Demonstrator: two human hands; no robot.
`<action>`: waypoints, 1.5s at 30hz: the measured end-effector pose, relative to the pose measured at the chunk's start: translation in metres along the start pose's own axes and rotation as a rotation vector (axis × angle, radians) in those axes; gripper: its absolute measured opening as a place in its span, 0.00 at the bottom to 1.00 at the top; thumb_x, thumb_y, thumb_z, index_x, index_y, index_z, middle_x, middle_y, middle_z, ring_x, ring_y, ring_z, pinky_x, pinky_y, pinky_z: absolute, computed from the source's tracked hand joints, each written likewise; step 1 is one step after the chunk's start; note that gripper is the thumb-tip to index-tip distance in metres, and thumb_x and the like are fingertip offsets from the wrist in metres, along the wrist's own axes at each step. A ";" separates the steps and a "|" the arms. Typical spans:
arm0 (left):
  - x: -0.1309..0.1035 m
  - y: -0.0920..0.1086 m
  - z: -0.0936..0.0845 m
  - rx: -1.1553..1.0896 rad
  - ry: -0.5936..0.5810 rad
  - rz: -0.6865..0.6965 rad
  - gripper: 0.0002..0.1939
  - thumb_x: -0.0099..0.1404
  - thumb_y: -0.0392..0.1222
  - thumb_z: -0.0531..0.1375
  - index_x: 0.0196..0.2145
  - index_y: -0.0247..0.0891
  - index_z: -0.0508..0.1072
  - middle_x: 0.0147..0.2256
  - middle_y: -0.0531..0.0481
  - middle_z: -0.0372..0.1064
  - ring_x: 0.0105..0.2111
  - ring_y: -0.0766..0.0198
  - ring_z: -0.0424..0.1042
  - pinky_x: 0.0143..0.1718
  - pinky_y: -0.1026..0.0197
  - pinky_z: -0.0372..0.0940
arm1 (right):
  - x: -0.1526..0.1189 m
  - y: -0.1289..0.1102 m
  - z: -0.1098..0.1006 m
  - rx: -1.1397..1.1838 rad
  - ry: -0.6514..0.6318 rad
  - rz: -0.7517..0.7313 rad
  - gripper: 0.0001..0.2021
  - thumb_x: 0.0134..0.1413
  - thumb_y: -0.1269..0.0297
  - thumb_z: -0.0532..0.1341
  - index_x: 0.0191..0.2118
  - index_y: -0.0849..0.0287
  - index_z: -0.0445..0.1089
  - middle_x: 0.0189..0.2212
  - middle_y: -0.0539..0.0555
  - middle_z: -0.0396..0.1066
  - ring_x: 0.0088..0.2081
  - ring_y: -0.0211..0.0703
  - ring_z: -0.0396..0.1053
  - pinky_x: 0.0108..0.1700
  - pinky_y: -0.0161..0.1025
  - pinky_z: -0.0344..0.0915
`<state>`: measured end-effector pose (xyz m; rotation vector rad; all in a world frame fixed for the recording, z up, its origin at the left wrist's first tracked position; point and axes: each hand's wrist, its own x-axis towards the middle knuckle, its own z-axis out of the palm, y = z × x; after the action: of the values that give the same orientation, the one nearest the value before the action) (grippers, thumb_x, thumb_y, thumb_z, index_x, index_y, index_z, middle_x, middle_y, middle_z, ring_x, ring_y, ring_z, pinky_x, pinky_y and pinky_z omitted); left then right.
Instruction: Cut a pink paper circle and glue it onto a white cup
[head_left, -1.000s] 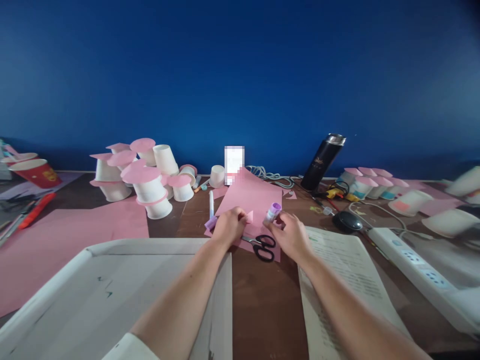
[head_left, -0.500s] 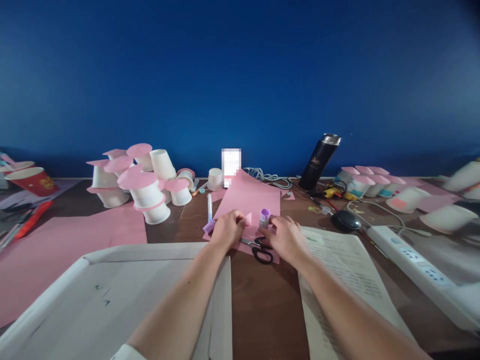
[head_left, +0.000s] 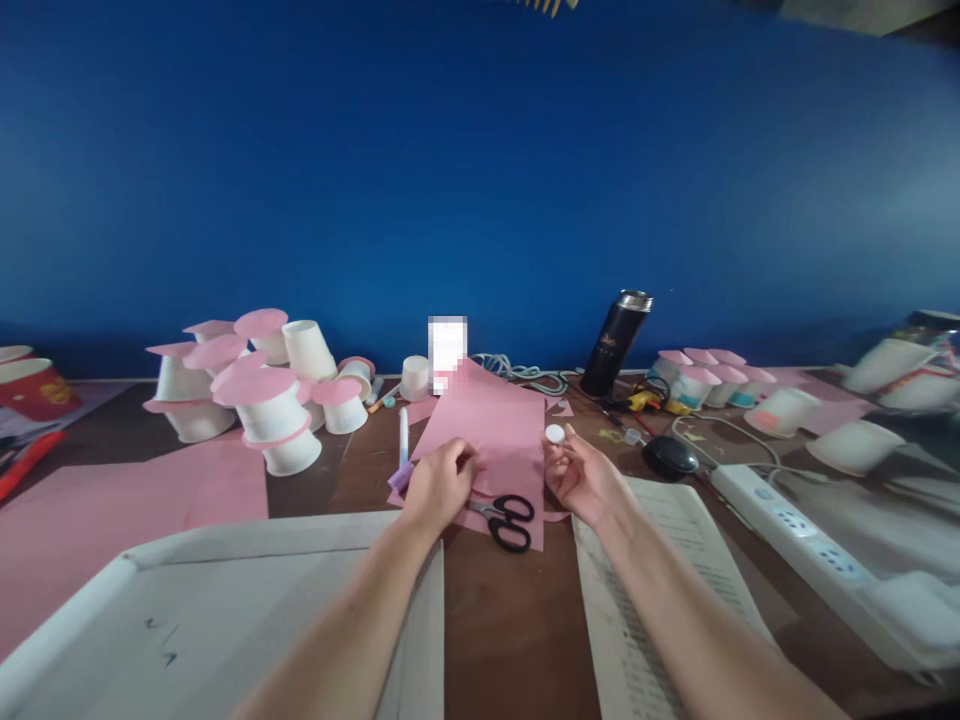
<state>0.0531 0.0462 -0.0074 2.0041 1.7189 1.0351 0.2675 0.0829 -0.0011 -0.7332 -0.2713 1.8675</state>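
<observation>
On the pink paper [head_left: 495, 415] in the middle of the desk, my left hand [head_left: 442, 482] is closed in a pinch at a small pink piece of paper, which blends with the sheet below. My right hand [head_left: 585, 472] is raised by the sheet's right edge, its fingers wrapped round a glue stick [head_left: 555, 434] whose round white end shows. Black-handled scissors [head_left: 510, 523] lie on the sheet between my hands. A purple cap [head_left: 401, 477] lies just left of my left hand.
White cups with pink discs [head_left: 270, 400] stand stacked at the left. A black flask [head_left: 615, 345] leans against the wall. A mouse [head_left: 670, 457] and a power strip [head_left: 802, 540] are at the right, and a white board [head_left: 285, 610] lies at the front left.
My right hand has turned palm up and lifted the glue stick, which stood upright with its purple rim on top. My left hand stays pinched over the paper. The view has shifted slightly.
</observation>
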 end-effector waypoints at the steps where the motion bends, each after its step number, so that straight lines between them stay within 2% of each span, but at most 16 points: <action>1: -0.001 0.001 0.000 0.001 0.030 0.019 0.07 0.63 0.41 0.53 0.31 0.40 0.69 0.30 0.51 0.73 0.31 0.64 0.71 0.34 0.64 0.59 | 0.000 -0.002 -0.002 0.058 -0.022 0.046 0.06 0.61 0.65 0.55 0.38 0.62 0.65 0.28 0.53 0.72 0.20 0.29 0.66 0.17 0.24 0.64; 4: -0.002 0.003 0.000 -0.014 0.109 0.074 0.06 0.64 0.40 0.53 0.32 0.40 0.69 0.31 0.51 0.73 0.32 0.64 0.71 0.35 0.64 0.60 | 0.000 -0.006 -0.005 0.153 -0.061 0.105 0.08 0.64 0.64 0.51 0.40 0.62 0.63 0.30 0.53 0.72 0.20 0.27 0.66 0.17 0.22 0.64; 11: -0.006 0.008 -0.001 -0.046 0.219 0.152 0.07 0.65 0.42 0.52 0.34 0.40 0.69 0.33 0.50 0.72 0.34 0.64 0.71 0.38 0.64 0.62 | 0.000 -0.008 -0.008 0.289 -0.095 0.143 0.08 0.64 0.66 0.51 0.42 0.65 0.63 0.30 0.53 0.71 0.20 0.27 0.67 0.18 0.20 0.65; 19: -0.005 0.007 0.000 -0.028 0.207 0.148 0.08 0.65 0.42 0.52 0.34 0.40 0.70 0.33 0.50 0.72 0.33 0.64 0.71 0.38 0.63 0.63 | 0.004 -0.009 -0.012 0.338 -0.075 0.161 0.11 0.64 0.64 0.50 0.46 0.65 0.63 0.29 0.53 0.71 0.22 0.29 0.70 0.22 0.23 0.69; 24: -0.005 0.006 0.001 -0.025 0.194 0.149 0.08 0.65 0.42 0.51 0.34 0.41 0.69 0.33 0.50 0.72 0.34 0.64 0.71 0.38 0.63 0.63 | 0.006 -0.013 -0.009 0.351 -0.077 0.183 0.11 0.64 0.65 0.50 0.45 0.66 0.64 0.25 0.50 0.70 0.21 0.30 0.69 0.22 0.23 0.69; 32: -0.004 0.003 0.003 -0.019 0.180 0.159 0.08 0.65 0.42 0.51 0.34 0.41 0.68 0.33 0.50 0.72 0.34 0.63 0.71 0.37 0.63 0.63 | 0.008 -0.022 -0.006 0.387 -0.043 0.161 0.11 0.64 0.68 0.47 0.44 0.66 0.64 0.27 0.52 0.72 0.20 0.28 0.69 0.22 0.22 0.69; 40: -0.004 0.002 0.003 -0.020 0.180 0.174 0.07 0.65 0.42 0.52 0.34 0.41 0.68 0.33 0.50 0.72 0.34 0.63 0.71 0.37 0.63 0.62 | 0.002 -0.019 -0.001 0.331 -0.009 0.119 0.12 0.64 0.70 0.46 0.42 0.64 0.65 0.27 0.52 0.72 0.19 0.29 0.68 0.21 0.23 0.69; 45: -0.005 0.002 0.003 -0.020 0.199 0.196 0.07 0.65 0.41 0.52 0.34 0.40 0.69 0.32 0.50 0.72 0.33 0.64 0.71 0.37 0.63 0.62 | -0.002 -0.017 0.004 0.210 0.000 0.080 0.12 0.64 0.70 0.46 0.37 0.62 0.66 0.26 0.51 0.71 0.19 0.28 0.67 0.21 0.23 0.68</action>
<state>0.0566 0.0421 -0.0102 2.1545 1.6206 1.3508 0.2785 0.0886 0.0118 -0.6077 -0.0442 1.9367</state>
